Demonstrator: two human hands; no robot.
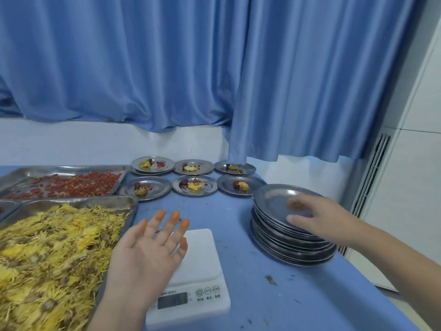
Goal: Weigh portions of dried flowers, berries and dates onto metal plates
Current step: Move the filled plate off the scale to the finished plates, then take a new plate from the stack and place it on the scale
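White scale [198, 263] nearest, on the blue table [262, 306]. Left hand [148, 254] held over it, fingers spread, tips stained orange. Right hand [317, 216] on the top plate [272, 199] of the stack [293, 249], blurred; grip cannot be told. Flower tray [78, 201] left, berry tray [71, 168] behind it. Six filled plates [212, 186] farthest back

You are facing pleated blue curtains [167, 56] hanging over a white wall [71, 142], while a blue table [262, 295] is stretching before you and a slatted vent [372, 173] is standing beside pale panels [410, 163].
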